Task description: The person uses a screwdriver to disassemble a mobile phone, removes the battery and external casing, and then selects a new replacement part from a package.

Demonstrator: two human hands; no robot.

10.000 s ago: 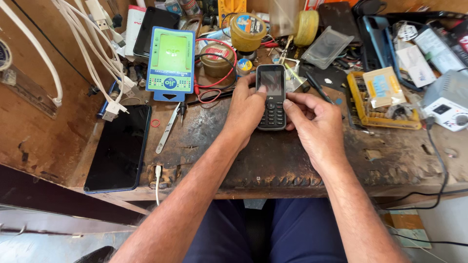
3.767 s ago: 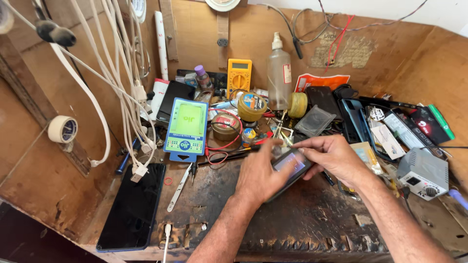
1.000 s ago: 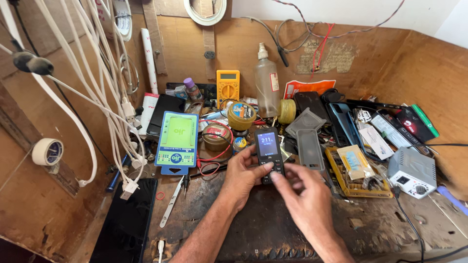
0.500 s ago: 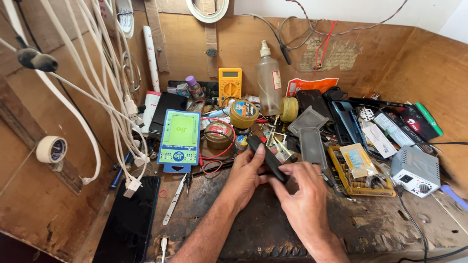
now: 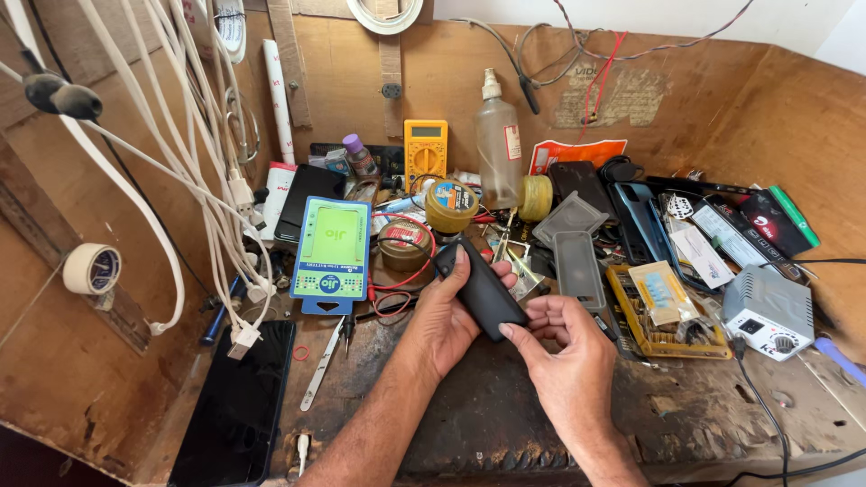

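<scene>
The right hand (image 5: 566, 350) pinched the lower end of the black phone (image 5: 480, 290) back-side up — the left hand (image 5: 448, 311) curled around its upper half to steady it — above the worn bench (image 5: 505, 410), short of the yellow multimeter (image 5: 425, 151)

Phone (image 5: 481, 290) back is matt black plastic, smooth, no shine. The bench (image 5: 505, 406) under it is rough, scarred dark wood, pretty chewed up. Left of the phone, the tweezers (image 5: 322, 365) look like bare metal and the big black slab (image 5: 236, 406) is glossy glass. Behind it, a cloudy plastic bottle (image 5: 498, 144).
</scene>
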